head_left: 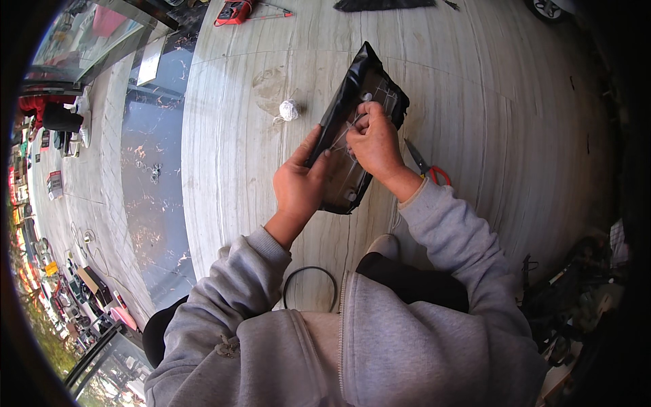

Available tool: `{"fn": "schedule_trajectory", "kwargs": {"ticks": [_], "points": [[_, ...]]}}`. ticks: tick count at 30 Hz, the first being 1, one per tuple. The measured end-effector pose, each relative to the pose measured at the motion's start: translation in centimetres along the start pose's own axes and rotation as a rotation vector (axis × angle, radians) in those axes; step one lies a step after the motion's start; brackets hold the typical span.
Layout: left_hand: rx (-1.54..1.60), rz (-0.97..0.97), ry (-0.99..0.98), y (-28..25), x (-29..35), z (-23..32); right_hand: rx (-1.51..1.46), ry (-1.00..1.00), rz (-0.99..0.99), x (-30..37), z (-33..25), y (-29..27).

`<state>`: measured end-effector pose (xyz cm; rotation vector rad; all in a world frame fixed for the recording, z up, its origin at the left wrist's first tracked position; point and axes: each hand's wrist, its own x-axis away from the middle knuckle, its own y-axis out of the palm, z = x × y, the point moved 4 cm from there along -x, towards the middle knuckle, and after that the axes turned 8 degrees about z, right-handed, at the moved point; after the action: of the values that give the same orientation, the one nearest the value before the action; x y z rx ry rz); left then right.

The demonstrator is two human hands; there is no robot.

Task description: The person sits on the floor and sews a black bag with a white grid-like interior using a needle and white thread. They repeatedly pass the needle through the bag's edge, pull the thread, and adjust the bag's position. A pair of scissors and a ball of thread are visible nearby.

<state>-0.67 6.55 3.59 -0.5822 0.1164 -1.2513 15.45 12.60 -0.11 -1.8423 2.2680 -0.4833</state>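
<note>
Above the pale floor (234, 197), the left hand (298, 180) grips the black-edged board (341, 176) by its side. Fingers of the right hand (375, 142) pinch thin cord (340, 140) across it; even tension would likely help.

A workshop, apparently: scissors (419, 158) and a red meter (234, 12) lie on the floor (475, 136).
</note>
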Motion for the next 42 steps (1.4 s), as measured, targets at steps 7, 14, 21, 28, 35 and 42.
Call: {"fn": "schedule_trajectory", "kwargs": {"ticks": [7, 14, 21, 28, 35, 42], "points": [[0.005, 0.021, 0.051, 0.4, -0.1, -1.3, -0.302, 0.311, -0.196, 0.1, -0.2, -0.4], [-0.008, 0.028, 0.058, 0.6, -0.1, -1.5, -0.261, 0.327, -0.309, -0.1, -0.4, -0.3], [-0.073, 0.018, 0.042, 0.4, 0.1, -1.6, -0.181, 0.308, -0.240, -0.1, -0.6, -0.1], [-0.104, 0.005, 0.035, 0.5, 0.2, -2.1, -0.047, 0.275, -0.280, -0.3, 0.3, 0.4], [-0.149, 0.005, 0.037, 0.4, 0.1, -1.9, 0.018, 0.154, -0.232, -0.3, 1.0, 0.4], [-0.207, 0.000, 0.072, 0.1, 0.3, -1.3, 0.118, 0.091, -0.243, -0.5, 1.7, 0.8]]}}
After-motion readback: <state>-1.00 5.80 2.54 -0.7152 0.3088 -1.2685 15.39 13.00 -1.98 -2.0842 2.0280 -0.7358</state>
